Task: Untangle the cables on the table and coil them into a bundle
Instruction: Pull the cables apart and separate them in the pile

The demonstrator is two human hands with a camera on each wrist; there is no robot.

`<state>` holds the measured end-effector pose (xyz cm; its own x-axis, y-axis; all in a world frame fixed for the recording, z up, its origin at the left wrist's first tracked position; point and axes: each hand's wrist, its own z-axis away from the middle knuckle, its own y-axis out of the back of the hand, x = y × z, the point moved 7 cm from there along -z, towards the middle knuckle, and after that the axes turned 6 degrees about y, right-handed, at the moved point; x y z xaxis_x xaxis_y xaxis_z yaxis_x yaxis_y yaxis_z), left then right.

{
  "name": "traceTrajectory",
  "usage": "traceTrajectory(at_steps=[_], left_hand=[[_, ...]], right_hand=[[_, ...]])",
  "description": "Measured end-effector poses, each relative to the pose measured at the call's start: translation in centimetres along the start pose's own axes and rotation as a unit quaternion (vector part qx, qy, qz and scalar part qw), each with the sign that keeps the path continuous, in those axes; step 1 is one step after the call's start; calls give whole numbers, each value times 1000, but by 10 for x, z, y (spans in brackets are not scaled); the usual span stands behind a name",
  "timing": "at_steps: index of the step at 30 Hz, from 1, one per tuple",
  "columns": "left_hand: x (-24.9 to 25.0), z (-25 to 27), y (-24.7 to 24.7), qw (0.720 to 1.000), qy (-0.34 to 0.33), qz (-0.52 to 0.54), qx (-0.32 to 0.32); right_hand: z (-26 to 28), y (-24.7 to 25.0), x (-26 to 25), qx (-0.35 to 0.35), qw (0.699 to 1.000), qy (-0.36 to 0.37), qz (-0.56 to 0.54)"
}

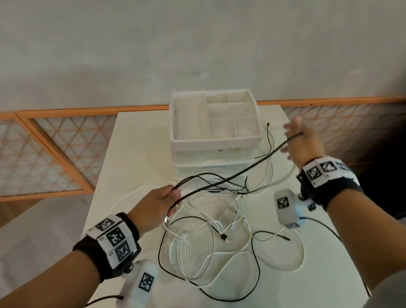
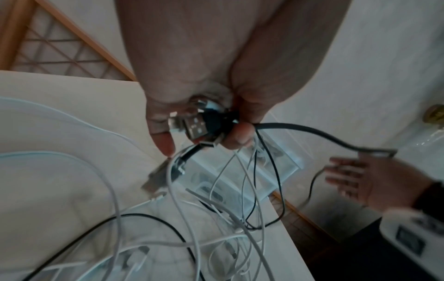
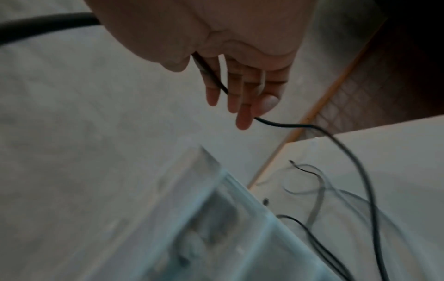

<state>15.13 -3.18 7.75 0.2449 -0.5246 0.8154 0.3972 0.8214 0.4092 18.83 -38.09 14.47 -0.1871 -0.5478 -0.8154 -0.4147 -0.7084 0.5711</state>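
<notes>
A tangle of white and black cables (image 1: 210, 244) lies on the white table (image 1: 137, 158). My left hand (image 1: 174, 199) is raised over it and grips a bunch of cable ends, among them a black USB plug (image 2: 199, 129). From that bunch a black cable (image 1: 246, 170) stretches up and right, taut, to my right hand (image 1: 292, 138). The right hand is lifted beside the organiser with straight, spread fingers (image 3: 242, 117). The black cable (image 3: 348, 152) runs across its palm and hangs down to the table. Loops of cable (image 2: 216, 228) dangle below my left hand (image 2: 204, 136).
A white plastic organiser (image 1: 215, 141) with open top compartments and drawers stands at the back middle of the table. A thin black cable end (image 1: 268, 124) sticks up beside it. The table's right edge is near my right wrist. Orange lattice panels (image 1: 29, 154) line the wall.
</notes>
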Motion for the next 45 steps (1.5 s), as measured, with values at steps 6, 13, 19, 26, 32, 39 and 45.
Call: traceTrajectory(at_steps=[6,13,19,26,32,39,45], left_hand=[[-4,-8,-1,998,6,-54,26],[-28,-12,16,996,48,-53,50],[-41,-6,9,991,119,36,44],[-38,-7,7,990,114,58,55],[-36,-2,-2,994,80,-56,41],[-25,-5,-4,996,81,13,37],[-14,0,19,989,59,86,107]], right_hand=[[-23,19,-106,62,979,173,-91],[-34,17,-124,76,966,241,-55],[-48,2,-94,36,966,249,-63],[-68,-11,-24,-50,977,82,189],[-68,6,-26,7,992,85,97],[-58,22,-108,85,948,305,-43],[-61,-29,4,-144,953,157,215]])
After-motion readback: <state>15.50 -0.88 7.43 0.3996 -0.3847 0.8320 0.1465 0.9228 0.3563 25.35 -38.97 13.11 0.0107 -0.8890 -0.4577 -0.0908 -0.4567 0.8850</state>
